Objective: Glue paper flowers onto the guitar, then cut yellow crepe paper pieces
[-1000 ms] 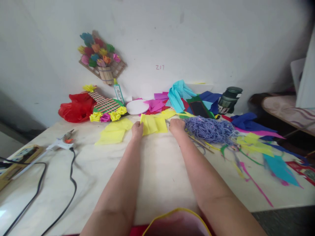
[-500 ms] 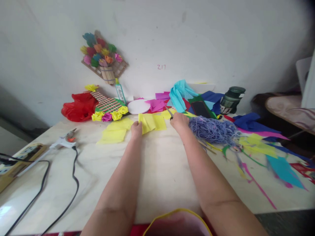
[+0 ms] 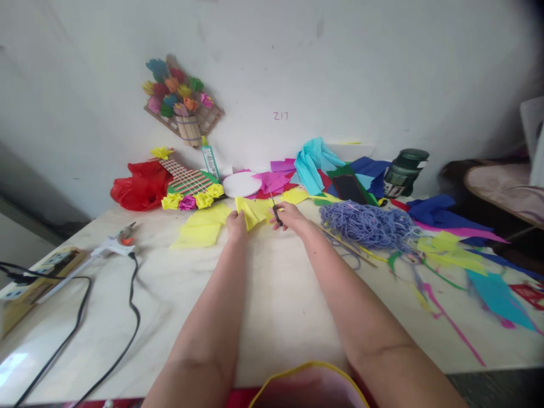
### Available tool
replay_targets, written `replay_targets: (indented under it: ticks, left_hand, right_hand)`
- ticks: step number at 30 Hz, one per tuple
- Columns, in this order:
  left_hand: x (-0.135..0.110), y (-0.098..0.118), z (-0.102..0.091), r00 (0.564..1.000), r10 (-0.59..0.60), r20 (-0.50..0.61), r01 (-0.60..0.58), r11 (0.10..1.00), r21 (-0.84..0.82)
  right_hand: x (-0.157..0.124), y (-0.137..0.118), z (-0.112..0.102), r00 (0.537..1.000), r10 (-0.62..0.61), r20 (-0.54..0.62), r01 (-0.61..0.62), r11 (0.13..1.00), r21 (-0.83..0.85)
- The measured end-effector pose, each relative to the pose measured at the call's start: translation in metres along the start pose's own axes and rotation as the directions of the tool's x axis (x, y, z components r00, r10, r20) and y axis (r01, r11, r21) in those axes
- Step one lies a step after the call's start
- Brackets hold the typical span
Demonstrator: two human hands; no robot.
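Note:
My left hand pinches the near left edge of a folded piece of yellow crepe paper above the white table. In my right hand is a pair of scissors, fingers at the handles and blades pointing away from me. The scissors are beside the right end of the paper; whether the blades touch it I cannot tell. Another yellow crepe sheet lies flat just left of my left hand. A heap of purple yarn sits to the right of my right hand.
A glue gun with a black cord lies at left by a power strip. Behind are a stick craft with paper flowers, red crepe paper and a white disc. A dark green jar stands back right among paper scraps.
My right hand has moved left with the scissors, from near the yarn to the yellow paper. My left hand still grips the paper, which now looks more bunched.

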State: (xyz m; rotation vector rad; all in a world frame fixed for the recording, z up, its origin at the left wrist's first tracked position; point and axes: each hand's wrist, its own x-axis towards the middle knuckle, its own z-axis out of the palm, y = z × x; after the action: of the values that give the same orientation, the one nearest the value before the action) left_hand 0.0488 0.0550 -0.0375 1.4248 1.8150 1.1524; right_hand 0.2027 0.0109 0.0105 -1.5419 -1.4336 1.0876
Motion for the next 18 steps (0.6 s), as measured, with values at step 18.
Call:
replay_targets:
  ticks: [18]
  left_hand:
    - [0.013,-0.013,0.007,0.976,-0.146,-0.162,0.015,0.784,-0.620]
  right_hand:
    - [-0.009,0.014,-0.030,0.866,-0.233,0.442,0.143,0.963,0.227]
